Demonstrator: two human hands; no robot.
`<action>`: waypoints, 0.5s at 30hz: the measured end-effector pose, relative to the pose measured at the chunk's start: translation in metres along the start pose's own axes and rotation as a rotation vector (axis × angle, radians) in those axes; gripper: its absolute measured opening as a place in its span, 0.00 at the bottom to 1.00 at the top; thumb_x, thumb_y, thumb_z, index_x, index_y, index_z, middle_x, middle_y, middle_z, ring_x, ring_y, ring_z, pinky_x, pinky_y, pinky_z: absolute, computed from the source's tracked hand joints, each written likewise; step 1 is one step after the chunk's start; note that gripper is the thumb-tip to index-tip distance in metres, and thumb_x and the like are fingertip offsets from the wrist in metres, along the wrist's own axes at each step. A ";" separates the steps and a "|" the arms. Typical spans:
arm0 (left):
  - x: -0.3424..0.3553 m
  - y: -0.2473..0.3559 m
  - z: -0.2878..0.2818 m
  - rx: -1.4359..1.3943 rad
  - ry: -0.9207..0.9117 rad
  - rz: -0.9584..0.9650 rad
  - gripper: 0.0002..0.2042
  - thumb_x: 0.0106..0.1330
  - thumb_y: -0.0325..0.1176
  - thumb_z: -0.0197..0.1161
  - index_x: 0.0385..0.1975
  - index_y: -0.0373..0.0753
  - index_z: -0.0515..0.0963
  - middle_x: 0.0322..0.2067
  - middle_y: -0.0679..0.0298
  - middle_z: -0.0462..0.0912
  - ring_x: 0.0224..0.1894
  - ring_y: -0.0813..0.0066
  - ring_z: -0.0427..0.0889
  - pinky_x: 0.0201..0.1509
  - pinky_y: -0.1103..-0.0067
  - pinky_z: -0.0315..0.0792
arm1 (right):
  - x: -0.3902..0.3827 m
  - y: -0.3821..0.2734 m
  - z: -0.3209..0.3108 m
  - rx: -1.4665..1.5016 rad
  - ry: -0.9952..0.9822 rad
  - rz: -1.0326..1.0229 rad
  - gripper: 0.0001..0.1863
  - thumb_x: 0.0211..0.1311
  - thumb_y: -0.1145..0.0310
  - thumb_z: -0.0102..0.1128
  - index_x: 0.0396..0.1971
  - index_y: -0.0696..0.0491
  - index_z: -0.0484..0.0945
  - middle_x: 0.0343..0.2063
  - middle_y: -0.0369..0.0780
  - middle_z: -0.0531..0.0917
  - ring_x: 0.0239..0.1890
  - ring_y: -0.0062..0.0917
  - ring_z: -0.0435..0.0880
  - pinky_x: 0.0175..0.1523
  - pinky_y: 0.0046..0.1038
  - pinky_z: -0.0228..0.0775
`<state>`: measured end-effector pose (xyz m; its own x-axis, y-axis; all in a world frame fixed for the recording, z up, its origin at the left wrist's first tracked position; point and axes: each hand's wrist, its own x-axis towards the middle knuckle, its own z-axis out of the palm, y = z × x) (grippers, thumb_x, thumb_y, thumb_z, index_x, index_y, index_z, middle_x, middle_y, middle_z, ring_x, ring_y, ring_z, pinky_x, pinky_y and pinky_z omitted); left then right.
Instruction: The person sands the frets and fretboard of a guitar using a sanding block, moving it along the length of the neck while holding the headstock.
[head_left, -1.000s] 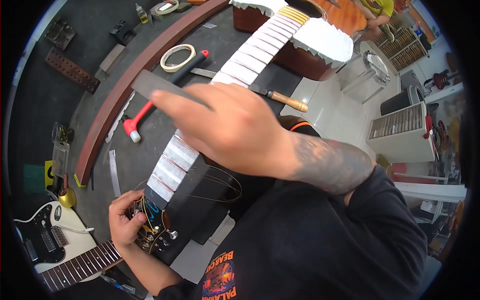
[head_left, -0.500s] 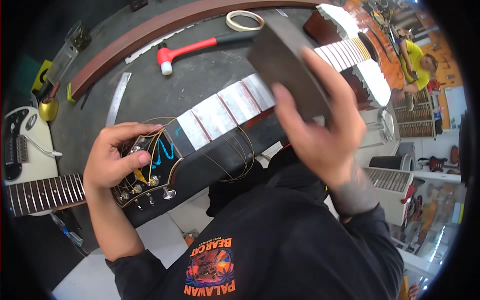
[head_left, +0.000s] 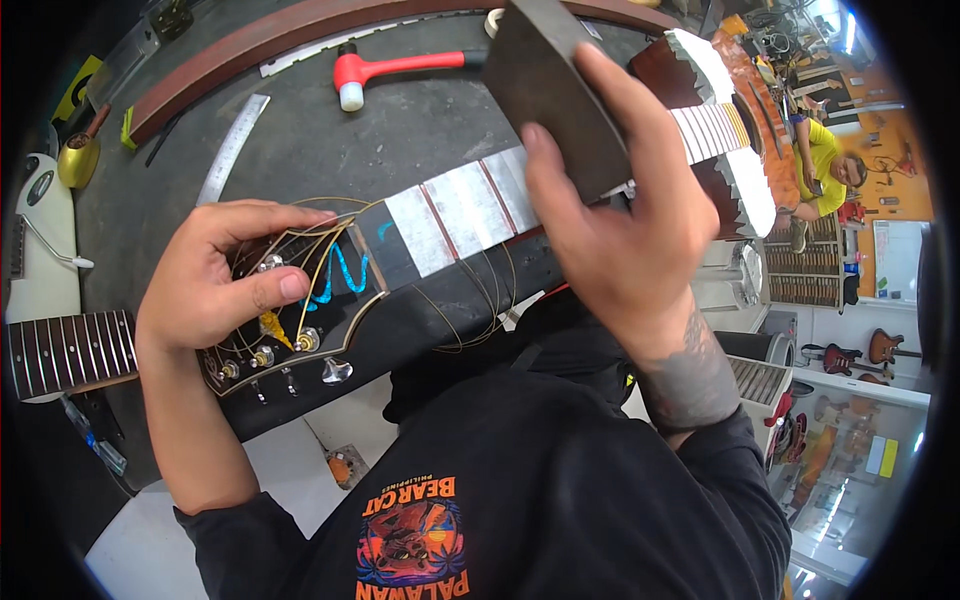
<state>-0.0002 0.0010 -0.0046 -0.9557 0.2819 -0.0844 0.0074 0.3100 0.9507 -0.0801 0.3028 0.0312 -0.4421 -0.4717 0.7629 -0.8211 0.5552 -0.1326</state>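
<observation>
A guitar lies across the bench, its black headstock (head_left: 342, 312) on the left. My left hand (head_left: 205, 275) is closed on that headstock, thumb over the face, fingers at the far edge beside loosened strings (head_left: 325, 238). Silvery strips (head_left: 462, 212) cover the fretboard between the frets. My right hand (head_left: 635, 225) grips a dark rectangular block (head_left: 550, 95), thumb on the near side and fingers on the other. The block stands tilted above the neck; its contact with the frets is hidden. White jagged-edged paper (head_left: 745, 185) covers part of the guitar body.
A red-handled mallet (head_left: 410, 68) and a steel ruler (head_left: 232, 148) lie beyond the neck. A tape roll (head_left: 493, 22) is partly behind the block. At left lies a white guitar (head_left: 45, 235) with its fretted neck (head_left: 70, 352). A person in yellow (head_left: 822, 165) is at far right.
The block in my right hand has moved along the neck toward the headstock. My left hand keeps its hold there. The whole view has shifted slightly.
</observation>
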 end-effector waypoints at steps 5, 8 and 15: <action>0.007 -0.001 0.002 0.008 -0.028 -0.004 0.34 0.54 0.54 0.72 0.50 0.26 0.82 0.41 0.51 0.86 0.43 0.68 0.85 0.52 0.76 0.75 | -0.058 -0.025 -0.035 0.021 0.112 0.114 0.28 0.48 0.81 0.75 0.53 0.63 0.79 0.43 0.47 0.87 0.38 0.36 0.89 0.45 0.30 0.81; 0.005 0.000 0.002 0.008 -0.037 -0.026 0.35 0.54 0.55 0.72 0.50 0.26 0.82 0.41 0.51 0.86 0.43 0.68 0.85 0.52 0.76 0.75 | -0.046 -0.027 -0.034 -0.002 0.064 0.127 0.30 0.51 0.80 0.76 0.56 0.66 0.76 0.47 0.50 0.86 0.44 0.35 0.88 0.50 0.31 0.81; -0.001 -0.004 0.001 -0.116 -0.010 0.068 0.25 0.57 0.38 0.75 0.51 0.26 0.82 0.41 0.55 0.87 0.41 0.77 0.84 0.46 0.82 0.77 | -0.007 -0.007 0.000 -0.013 -0.011 0.049 0.31 0.53 0.79 0.76 0.58 0.67 0.74 0.51 0.49 0.84 0.47 0.32 0.87 0.53 0.29 0.81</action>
<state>0.0008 0.0000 -0.0083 -0.9514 0.3073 -0.0214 0.0369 0.1826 0.9825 -0.0707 0.3022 0.0266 -0.4855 -0.4517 0.7485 -0.7938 0.5864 -0.1611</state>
